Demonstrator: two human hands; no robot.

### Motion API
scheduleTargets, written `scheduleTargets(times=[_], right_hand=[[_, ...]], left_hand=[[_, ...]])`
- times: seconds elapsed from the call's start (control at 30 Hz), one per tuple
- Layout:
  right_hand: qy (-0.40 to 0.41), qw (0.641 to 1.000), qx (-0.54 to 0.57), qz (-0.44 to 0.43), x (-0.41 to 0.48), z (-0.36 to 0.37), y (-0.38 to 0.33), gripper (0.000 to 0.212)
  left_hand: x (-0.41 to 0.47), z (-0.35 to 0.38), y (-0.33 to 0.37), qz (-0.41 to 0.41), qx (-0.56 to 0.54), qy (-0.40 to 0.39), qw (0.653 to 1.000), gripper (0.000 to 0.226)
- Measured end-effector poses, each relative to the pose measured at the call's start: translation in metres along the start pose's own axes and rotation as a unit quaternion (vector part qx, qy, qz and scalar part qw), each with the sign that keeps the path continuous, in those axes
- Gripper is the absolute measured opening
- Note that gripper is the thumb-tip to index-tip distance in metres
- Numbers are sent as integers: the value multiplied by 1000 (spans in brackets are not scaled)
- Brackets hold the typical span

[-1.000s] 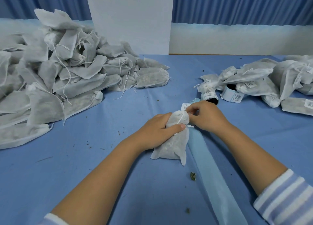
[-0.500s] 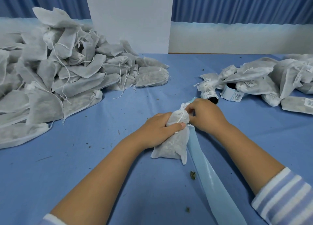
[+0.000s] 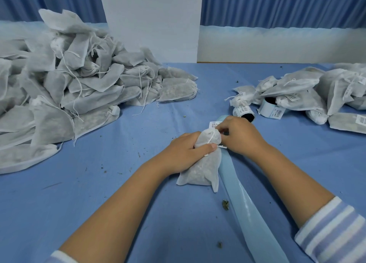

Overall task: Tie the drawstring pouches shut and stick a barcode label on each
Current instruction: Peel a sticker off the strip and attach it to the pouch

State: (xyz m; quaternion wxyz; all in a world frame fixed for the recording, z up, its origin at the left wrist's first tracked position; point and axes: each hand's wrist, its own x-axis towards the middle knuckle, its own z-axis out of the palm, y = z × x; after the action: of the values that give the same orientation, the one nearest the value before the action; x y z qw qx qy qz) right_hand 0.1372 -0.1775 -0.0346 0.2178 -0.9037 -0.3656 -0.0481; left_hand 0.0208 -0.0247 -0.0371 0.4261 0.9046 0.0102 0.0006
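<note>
Bottom right: striped sleeve (image 3: 334, 233). Beside it a glossy pale-blue backing strip (image 3: 249, 213) runs up the blue table (image 3: 118, 193) toward the hands. Loose crumb of dried herb (image 3: 225, 205) just left of the strip.

Centre: one filled pouch (image 3: 204, 169) lies on the table, bottom corners toward the camera, neck pointing away, right edge touching the strip.
- Left hand (image 3: 184, 153): fingers wrapped round the pouch's upper body, thumb pressed across the front just below the gathered neck.
- Right hand (image 3: 241, 136): fingertips closed in a pinch on the white drawstring (image 3: 213, 137) at the neck; a short string end pokes out between the two hands.

Change over the last second: almost none. Both hands keep their places and grips, with only small finger work at the neck. Judgement: the knot is mid-tie, not finished, and this pouch has no label yet.

Just beyond the pouch neck, one barcode label (image 3: 213, 124) sits on the strip, part-hidden. It shows bars and small print, too small to read.

Right, mid-frame: two label rolls (image 3: 244, 112) with barcodes showing, text illegible. They lie against a pile of tied, labelled pouches (image 3: 309, 88).

Left, far: large heap of pouches with loose strings (image 3: 69, 88), no labels seen. Much of the batch is probably still to do.

No brand visible anywhere.
</note>
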Motion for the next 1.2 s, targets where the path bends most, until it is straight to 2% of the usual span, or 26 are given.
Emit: scheduleTargets(times=[0.23, 0.57, 0.8, 1.1, 1.2], right_hand=[[48, 986, 135, 87, 4, 7, 4, 11], [47, 989, 111, 85, 7, 6, 7, 16], [30, 995, 74, 59, 4, 4, 7, 18], [43, 991, 99, 81, 7, 2, 10, 20], [48, 985, 135, 92, 7, 1, 11, 17]], left_hand=[[-1, 0, -1, -5, -3, 5, 1000, 31], [0, 1, -4, -10, -10, 8, 1000, 28], [1, 1, -5, -12, -6, 10, 1000, 36], [-1, 1, -3, -10, -9, 11, 1000, 34], [-2, 1, -2, -23, -49, 14, 998, 32]])
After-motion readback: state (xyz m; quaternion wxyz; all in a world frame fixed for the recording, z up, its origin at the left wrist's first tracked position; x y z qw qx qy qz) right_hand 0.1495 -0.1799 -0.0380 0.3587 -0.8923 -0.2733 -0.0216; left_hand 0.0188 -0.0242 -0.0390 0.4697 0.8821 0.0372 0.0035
